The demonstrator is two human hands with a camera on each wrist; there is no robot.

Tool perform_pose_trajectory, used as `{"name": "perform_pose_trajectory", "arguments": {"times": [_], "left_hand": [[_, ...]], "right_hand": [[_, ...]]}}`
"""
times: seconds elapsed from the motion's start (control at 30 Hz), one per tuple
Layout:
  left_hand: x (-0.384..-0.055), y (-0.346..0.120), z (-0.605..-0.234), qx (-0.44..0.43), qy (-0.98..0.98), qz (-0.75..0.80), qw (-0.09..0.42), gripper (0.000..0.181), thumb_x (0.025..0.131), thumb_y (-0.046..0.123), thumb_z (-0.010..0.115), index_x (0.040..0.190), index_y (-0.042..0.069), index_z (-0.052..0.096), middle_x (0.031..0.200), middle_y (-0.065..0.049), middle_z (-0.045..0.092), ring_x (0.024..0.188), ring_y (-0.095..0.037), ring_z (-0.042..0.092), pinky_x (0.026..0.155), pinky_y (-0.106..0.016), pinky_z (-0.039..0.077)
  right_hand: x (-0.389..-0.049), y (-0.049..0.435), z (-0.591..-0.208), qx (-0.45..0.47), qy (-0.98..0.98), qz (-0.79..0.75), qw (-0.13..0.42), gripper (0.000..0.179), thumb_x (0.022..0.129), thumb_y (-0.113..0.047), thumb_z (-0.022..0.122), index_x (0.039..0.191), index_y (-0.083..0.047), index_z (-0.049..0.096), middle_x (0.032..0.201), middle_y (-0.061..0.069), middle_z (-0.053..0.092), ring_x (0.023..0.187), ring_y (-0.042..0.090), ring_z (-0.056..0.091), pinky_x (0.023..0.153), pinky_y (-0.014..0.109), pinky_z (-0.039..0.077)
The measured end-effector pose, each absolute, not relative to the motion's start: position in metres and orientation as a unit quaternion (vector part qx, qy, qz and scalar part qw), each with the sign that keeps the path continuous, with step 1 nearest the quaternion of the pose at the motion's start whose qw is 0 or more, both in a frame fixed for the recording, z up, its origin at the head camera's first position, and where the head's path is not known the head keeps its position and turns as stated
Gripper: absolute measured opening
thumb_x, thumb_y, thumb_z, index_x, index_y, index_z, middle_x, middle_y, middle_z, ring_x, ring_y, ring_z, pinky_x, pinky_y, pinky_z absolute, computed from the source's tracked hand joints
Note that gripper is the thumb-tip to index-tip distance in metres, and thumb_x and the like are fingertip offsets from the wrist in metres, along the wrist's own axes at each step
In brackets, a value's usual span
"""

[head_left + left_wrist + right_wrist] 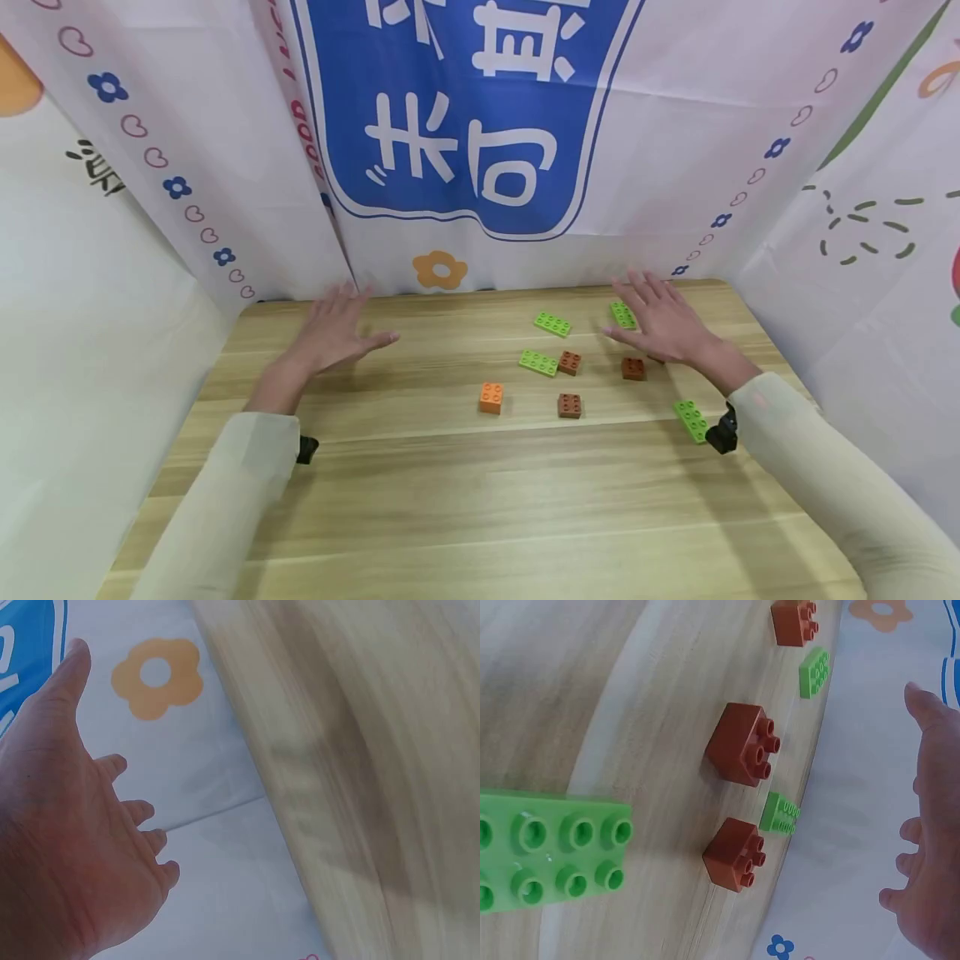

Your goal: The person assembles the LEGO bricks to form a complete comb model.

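My left hand (333, 332) hovers over the far left of the wooden table (450, 500), fingers straight and thumb spread, holding nothing. At the far right my right hand (660, 321) is held above the bricks with its fingers extended. It partly covers a green brick (621, 314) and, in the head view, nearly hides a brown brick (735, 853). Just in front of it sits another brown brick (633, 369). Below the right wrist lies a long green brick (691, 421), large in the right wrist view.
Mid-table are two green bricks, one farther back (552, 323) and one nearer (538, 362), beside a brown brick (569, 362). An orange brick (491, 398) and a brown brick (569, 406) lie closer to me. Printed cloth (660, 167) walls the back and both sides.
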State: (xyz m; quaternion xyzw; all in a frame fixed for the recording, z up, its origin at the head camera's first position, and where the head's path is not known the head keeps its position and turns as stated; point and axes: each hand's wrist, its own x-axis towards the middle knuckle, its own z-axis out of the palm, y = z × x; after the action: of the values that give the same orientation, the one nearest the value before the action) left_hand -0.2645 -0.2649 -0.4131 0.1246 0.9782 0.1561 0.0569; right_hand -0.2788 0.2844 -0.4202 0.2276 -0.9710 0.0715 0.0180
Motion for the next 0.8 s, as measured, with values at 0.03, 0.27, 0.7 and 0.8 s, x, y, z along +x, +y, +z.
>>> {"name": "perform_pose_trajectory", "arguments": {"times": [0.03,0.27,0.7,0.8], "left_hand": [[-0.264,-0.263,-0.414,0.128,0.977,0.159,0.058,0.114,0.094,0.083,0.051,0.171,0.011,0.007,0.175,-0.026,-0.005,0.16,-0.048,-0.009,0.125,-0.069,-0.006],[-0.259,-0.249,-0.422,0.162,0.972,0.159,0.057,0.111,0.095,0.078,0.055,0.17,0.008,0.013,0.175,-0.026,0.005,0.161,-0.047,-0.002,0.127,-0.066,0.001],[-0.246,-0.208,-0.429,0.236,0.957,0.159,0.05,0.106,0.091,0.072,0.069,0.167,0.01,0.028,0.175,-0.022,0.015,0.161,-0.045,0.009,0.128,-0.064,0.008],[-0.242,-0.195,-0.429,0.259,0.952,0.155,0.057,0.106,0.09,0.07,0.072,0.167,0.01,0.029,0.175,-0.022,0.016,0.161,-0.045,0.011,0.128,-0.063,0.009]], "right_hand": [[-0.277,0.284,-0.42,0.231,-0.97,0.073,0.019,0.091,0.104,-0.061,0.056,0.169,-0.009,0.02,0.175,0.025,0.009,0.16,0.05,0.006,0.126,0.069,0.007],[-0.269,0.281,-0.427,0.27,-0.961,0.052,0.03,0.089,0.103,-0.059,0.058,0.167,-0.006,0.025,0.174,0.026,0.012,0.159,0.051,0.012,0.125,0.067,0.017],[-0.248,0.275,-0.439,0.327,-0.944,0.041,0.033,0.088,0.102,-0.057,0.063,0.165,-0.005,0.031,0.17,0.029,0.025,0.156,0.052,0.021,0.123,0.068,0.025],[-0.241,0.274,-0.442,0.345,-0.936,0.046,0.041,0.087,0.101,-0.054,0.067,0.164,-0.004,0.035,0.169,0.028,0.028,0.155,0.051,0.025,0.122,0.067,0.027]]}}
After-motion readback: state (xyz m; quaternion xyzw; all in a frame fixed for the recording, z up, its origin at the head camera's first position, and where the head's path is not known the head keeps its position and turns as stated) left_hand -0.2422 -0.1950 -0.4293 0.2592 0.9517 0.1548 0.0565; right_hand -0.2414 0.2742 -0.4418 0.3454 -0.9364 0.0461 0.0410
